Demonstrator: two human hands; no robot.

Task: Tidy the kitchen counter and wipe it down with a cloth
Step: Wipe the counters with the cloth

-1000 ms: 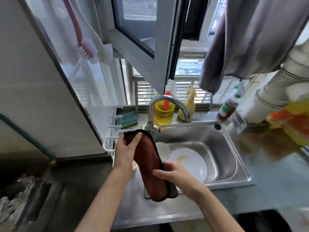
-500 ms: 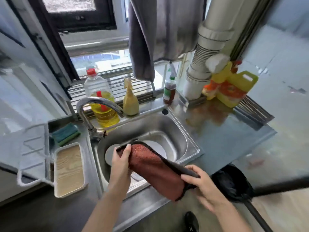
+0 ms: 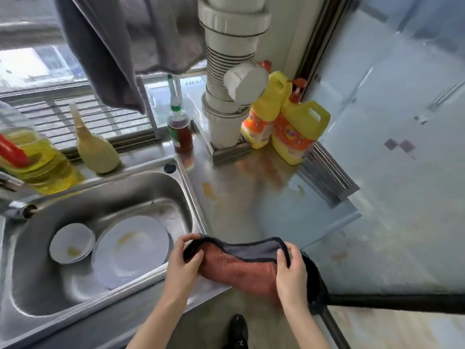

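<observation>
A rust-red cloth [image 3: 239, 269] with a dark grey edge is stretched between both hands at the front edge of the steel counter [image 3: 246, 197], right of the sink. My left hand [image 3: 185, 264] grips its left end and my right hand [image 3: 289, 269] grips its right end. Yellow-orange smears [image 3: 210, 191] mark the counter behind the cloth.
The sink [image 3: 186, 182] holds a white plate [image 3: 130, 250] and a small bowl [image 3: 71, 243]. Along the back stand an oil bottle [image 3: 42, 159], a spray bottle [image 3: 94, 149], a sauce bottle [image 3: 180, 129], a white pipe [image 3: 226, 96] and two yellow jugs [image 3: 297, 132]. A grey towel [image 3: 130, 46] hangs above.
The cloth has moved right, from over the sink to the counter's front edge. My view has swung right with it, and the hands now hold the cloth level.
</observation>
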